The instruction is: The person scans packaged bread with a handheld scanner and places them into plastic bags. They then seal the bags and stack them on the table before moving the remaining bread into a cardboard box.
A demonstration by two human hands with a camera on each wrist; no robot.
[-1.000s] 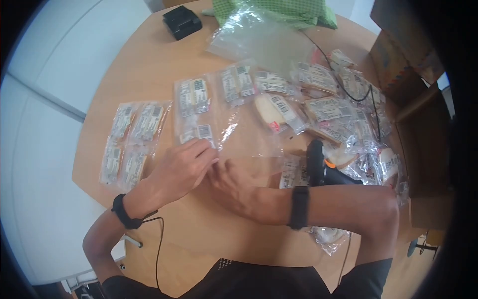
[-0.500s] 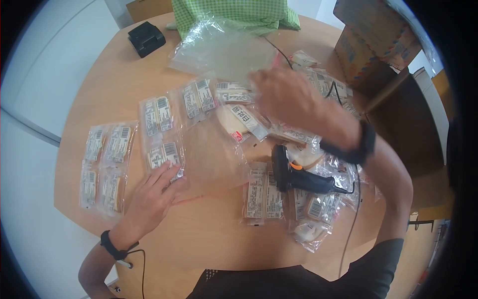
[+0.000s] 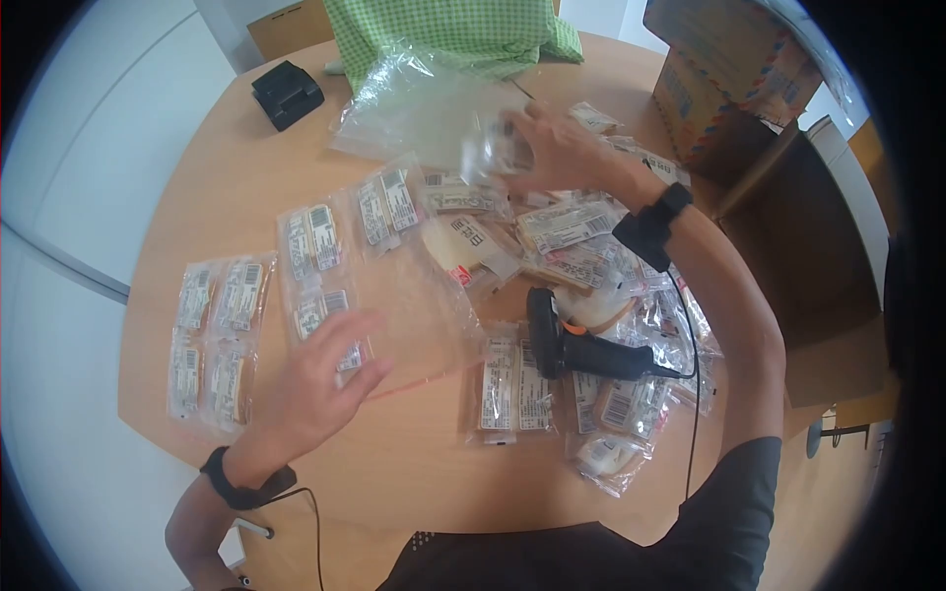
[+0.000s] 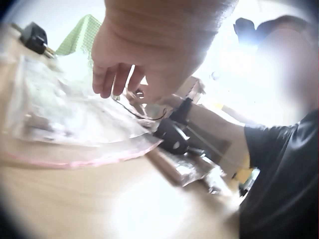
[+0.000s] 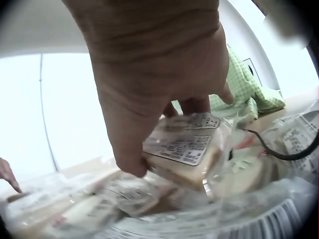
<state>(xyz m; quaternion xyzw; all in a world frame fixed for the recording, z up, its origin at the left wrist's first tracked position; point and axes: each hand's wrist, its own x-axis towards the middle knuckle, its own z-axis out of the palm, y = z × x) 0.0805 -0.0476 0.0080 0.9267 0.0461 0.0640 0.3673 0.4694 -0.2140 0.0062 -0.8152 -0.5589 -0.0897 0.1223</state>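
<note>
My right hand (image 3: 562,148) grips a plastic-wrapped bread pack (image 5: 184,149) by its sides, thumb on one side and fingers on the other. It is over the back of a heap of similar packs (image 3: 567,227). The held pack is blurred in the head view. My left hand (image 3: 320,379) has loosely extended fingers and holds nothing. It hovers over the near left part of a large clear bag (image 3: 424,325) with a pinkish edge. Three labelled bread packs (image 3: 313,241) show in that bag, one partly hidden behind the left hand.
A filled clear bag (image 3: 219,340) lies at the left. A black barcode scanner (image 3: 581,350) rests on the heap's near side, its cable running toward me. Further back are more clear bags (image 3: 424,108), a green checked cloth (image 3: 443,34) and a black device (image 3: 288,95). Cardboard boxes (image 3: 808,266) stand right.
My right hand has left the clear bag's near edge, reached to the heap's back and lifted a bread pack. My left hand has risen off the bag. The head view has shifted.
</note>
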